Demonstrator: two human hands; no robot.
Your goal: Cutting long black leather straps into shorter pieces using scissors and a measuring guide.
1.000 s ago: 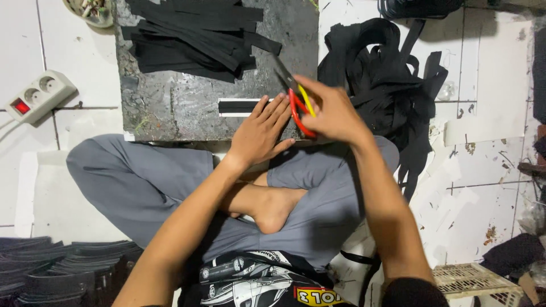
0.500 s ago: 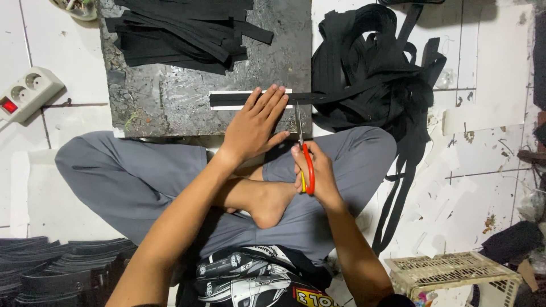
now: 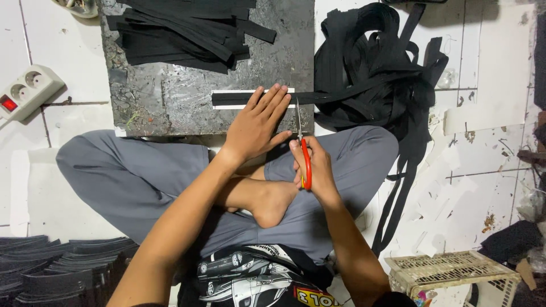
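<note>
Black strap (image 3: pixel 227 98) lies flat across the white ruler (image 3: pixel 219 106) on the dark slab (image 3: pixel 170 108) before my crossed legs. My left hand (image 3: pixel 256 125) is open, fingers spread, and it presses the strap down. My right hand (image 3: pixel 313 167) is closed around the red handles of the scissors (image 3: pixel 303 150); the blades point up and meet the strap just right of my left fingers. From there the strap runs right into a tangled heap (image 3: pixel 375 68) on the floor. Cut strips (image 3: pixel 182 31) lie on the slab's far end.
</note>
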